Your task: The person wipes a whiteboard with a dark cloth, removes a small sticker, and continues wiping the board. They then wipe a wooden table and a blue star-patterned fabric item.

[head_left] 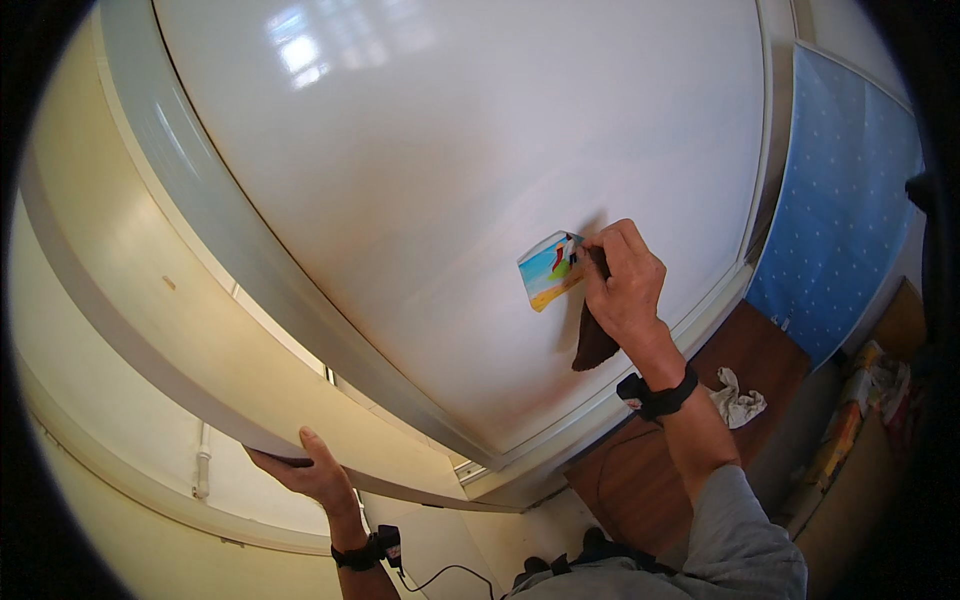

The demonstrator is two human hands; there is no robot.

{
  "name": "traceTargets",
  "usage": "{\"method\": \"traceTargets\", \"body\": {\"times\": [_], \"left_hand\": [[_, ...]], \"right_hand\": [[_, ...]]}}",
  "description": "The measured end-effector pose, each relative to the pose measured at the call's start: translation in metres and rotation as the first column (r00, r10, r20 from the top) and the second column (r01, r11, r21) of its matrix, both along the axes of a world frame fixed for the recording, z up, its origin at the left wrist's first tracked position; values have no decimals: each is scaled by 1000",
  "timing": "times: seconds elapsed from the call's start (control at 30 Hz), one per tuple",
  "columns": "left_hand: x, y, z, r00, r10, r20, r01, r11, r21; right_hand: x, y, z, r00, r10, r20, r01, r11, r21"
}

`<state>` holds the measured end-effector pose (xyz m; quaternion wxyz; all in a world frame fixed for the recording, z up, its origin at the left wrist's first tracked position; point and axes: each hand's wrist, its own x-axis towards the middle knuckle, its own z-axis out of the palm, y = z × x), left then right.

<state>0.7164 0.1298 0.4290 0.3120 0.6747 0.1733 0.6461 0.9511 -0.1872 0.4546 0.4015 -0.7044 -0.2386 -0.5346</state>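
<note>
the left hand (305,474) rested at the edge of a cream panel (190,300), thumb up; whether it gripped could not be told. the right hand (628,280), nearer to the colourful card (548,280), was closed on a brown cloth (597,340) that hung lengthwise below its fingers. the card lay against the white panel (450,180), just left of the fingertips, its long axis unclear. farther right, a seeming plastic bag (887,378) had unreadable contents beside a blue curtain (835,200).
</note>
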Motion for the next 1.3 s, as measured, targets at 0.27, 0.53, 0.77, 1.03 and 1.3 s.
{"method": "traceTargets", "body": {"times": [0.27, 0.53, 0.77, 1.03, 1.3], "left_hand": [[11, -14, 3, 999, 33, -22, -31, 996, 80], [27, -32, -1, 1000, -1, -28, 3, 998, 66], [36, -42, 0, 998, 44, -43, -41, 997, 64], [43, -50, 0, 997, 57, -44, -53, 995, 86], [43, -53, 4, 1000, 19, -15, -18, 997, 75]], "right_hand": [[-2, -7, 3, 999, 40, 13, -40, 998, -40], [4, -11, -1, 993, 120, -15, -121, 991, -62], [1, -12, 0, 988, 152, -34, -154, 986, -60], [1, -19, -13, 919, 321, -229, -281, 941, 189], [17, -23, -9, 84, 902, -424, -435, 416, 799]]}}
